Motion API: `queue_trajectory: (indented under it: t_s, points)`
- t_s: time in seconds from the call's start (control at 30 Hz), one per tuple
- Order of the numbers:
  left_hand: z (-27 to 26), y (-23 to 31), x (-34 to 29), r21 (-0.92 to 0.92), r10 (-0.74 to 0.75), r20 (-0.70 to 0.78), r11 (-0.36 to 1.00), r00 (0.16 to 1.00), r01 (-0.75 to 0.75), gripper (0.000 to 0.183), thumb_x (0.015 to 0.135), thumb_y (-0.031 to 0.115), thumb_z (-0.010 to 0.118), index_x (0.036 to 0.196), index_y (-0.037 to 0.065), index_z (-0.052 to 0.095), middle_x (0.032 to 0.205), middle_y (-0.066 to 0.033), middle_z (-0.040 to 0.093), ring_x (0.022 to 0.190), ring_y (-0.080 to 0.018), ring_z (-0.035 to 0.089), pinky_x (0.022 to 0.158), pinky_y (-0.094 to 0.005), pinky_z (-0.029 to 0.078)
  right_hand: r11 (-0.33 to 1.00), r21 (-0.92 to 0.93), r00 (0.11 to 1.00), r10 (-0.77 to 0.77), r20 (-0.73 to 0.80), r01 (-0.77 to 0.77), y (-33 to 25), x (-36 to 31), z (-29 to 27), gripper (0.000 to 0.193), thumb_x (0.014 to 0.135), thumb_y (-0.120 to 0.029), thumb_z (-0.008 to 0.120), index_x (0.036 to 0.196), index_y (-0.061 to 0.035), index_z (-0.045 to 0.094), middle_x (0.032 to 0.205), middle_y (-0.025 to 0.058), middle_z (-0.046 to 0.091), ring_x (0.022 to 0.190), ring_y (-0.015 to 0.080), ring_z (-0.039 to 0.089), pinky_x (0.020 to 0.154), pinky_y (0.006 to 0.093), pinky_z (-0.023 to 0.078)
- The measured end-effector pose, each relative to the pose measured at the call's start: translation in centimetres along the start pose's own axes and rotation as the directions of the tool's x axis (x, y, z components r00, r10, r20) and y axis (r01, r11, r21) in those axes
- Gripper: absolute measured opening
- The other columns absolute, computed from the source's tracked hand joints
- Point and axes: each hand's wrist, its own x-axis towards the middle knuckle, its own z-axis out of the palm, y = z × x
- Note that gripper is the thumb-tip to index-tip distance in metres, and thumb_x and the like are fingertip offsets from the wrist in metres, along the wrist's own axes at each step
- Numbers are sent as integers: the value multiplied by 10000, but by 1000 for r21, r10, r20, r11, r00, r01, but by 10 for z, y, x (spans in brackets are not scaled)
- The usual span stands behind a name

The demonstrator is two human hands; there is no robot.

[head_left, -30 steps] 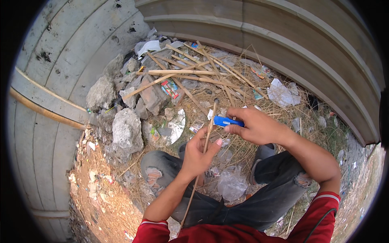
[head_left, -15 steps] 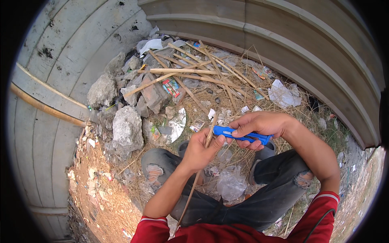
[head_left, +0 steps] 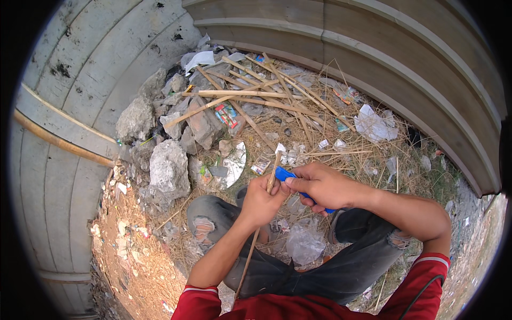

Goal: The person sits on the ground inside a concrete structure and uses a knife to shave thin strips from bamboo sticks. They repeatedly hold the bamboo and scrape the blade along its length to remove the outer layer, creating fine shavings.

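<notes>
My left hand [head_left: 262, 201] is closed round a thin wooden stick [head_left: 249, 256], with the stick's upper end poking out above the fingers and its long lower part slanting down toward my lap. My right hand [head_left: 322, 186] grips a blue utility knife [head_left: 284, 174]. The knife's front end rests against or very close to the stick, just above my left fingers. Both hands nearly touch, thumb beside thumb. Most of the knife's handle is hidden under my right fingers, and its blade is too small to make out.
Several cut wooden strips [head_left: 250, 93] lie crossed in a pile ahead. Rough concrete chunks [head_left: 169, 168] sit to the left, with plastic scraps [head_left: 305, 241] and dry grass around. A grey panel wall [head_left: 101, 58] and a ribbed metal sheet [head_left: 384, 53] enclose the spot.
My right hand has turned over the knife and moved slightly left and down, covering more of the handle. My left hand keeps its hold on the stick.
</notes>
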Motion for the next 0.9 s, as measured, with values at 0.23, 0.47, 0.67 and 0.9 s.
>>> queue_trajectory:
  t_s: [0.23, 0.47, 0.67, 0.9]
  points:
    - [-3, -2, 1, -49, -56, 19, 997, 998, 57, 556, 954, 432, 690, 648, 106, 359, 590, 42, 423, 584, -65, 373, 516, -275, 328, 928, -340, 988, -146, 42, 152, -14, -4, -17, 484, 1058, -392, 427, 968, 17, 667, 626, 100, 609, 471, 178, 613, 480, 353, 513]
    - [-1, -11, 3, 44, 17, -82, 999, 996, -14, 526, 984, 432, 645, 650, 85, 432, 589, 38, 456, 594, -61, 408, 521, -290, 353, 902, -353, 929, -325, -178, 248, 6, 9, 10, 481, 1059, -368, 414, 939, 36, 646, 748, 221, 635, 697, 375, 647, 670, 447, 521]
    - [13, -10, 10, -464, -210, -62, 872, 976, 158, 519, 1031, 478, 531, 748, 48, 596, 564, 48, 450, 475, -37, 363, 439, -261, 272, 808, -172, 685, -574, -448, 564, 19, 43, 36, 450, 1083, -374, 426, 848, -22, 581, 568, 22, 510, 445, 108, 532, 393, 294, 422]
    - [-4, 10, 5, -303, -121, 114, 941, 986, 151, 563, 1054, 537, 380, 794, 60, 529, 539, 42, 351, 409, -78, 321, 395, -230, 269, 877, -5, 802, -443, -401, 481, -5, 31, -13, 434, 1087, -417, 395, 941, -40, 552, 599, 9, 533, 432, 95, 513, 412, 265, 416]
